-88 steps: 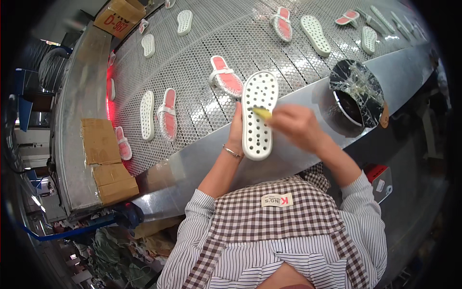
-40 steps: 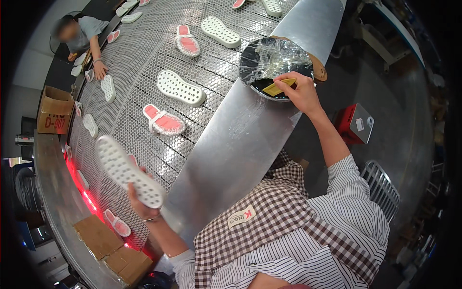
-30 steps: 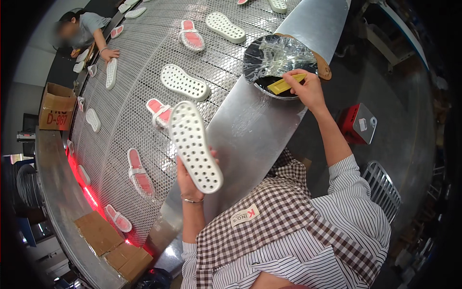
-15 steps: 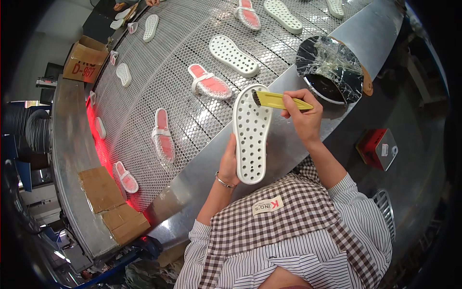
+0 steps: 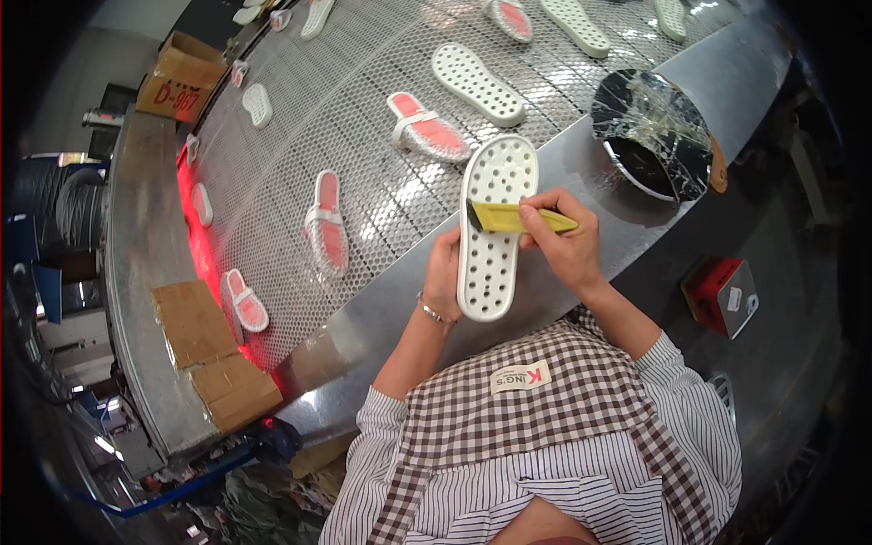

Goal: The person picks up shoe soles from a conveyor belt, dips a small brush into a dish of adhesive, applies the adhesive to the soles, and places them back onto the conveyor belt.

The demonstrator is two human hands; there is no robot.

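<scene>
A white shoe sole (image 5: 490, 272) full of round holes is held up by my left hand (image 5: 444, 272), whose fingers grip its left edge from beneath. My right hand (image 5: 565, 238) is closed round the yellow handle of a flat brush (image 5: 509, 217). The brush's dark bristles touch the sole's surface near the left rim, about midway along. Just beyond the sole, a sandal upper (image 5: 427, 127) with a pink insole and white strap lies on the mesh conveyor (image 5: 372, 191). Another perforated white sole (image 5: 477, 84) rests behind it.
At right on the metal ledge (image 5: 581, 173) stands a round dark bowl (image 5: 640, 168) wrapped in crinkled film. More sandal uppers (image 5: 327, 227) and soles lie along the conveyor. Cardboard pieces (image 5: 204, 336) cover its left edge, with a carton (image 5: 182, 77) farther back. A red tin (image 5: 722, 295) sits lower right.
The brush has moved from the sole's far end down to its middle left edge. Items at the left and centre of the conveyor appear shifted up and to the right in view.
</scene>
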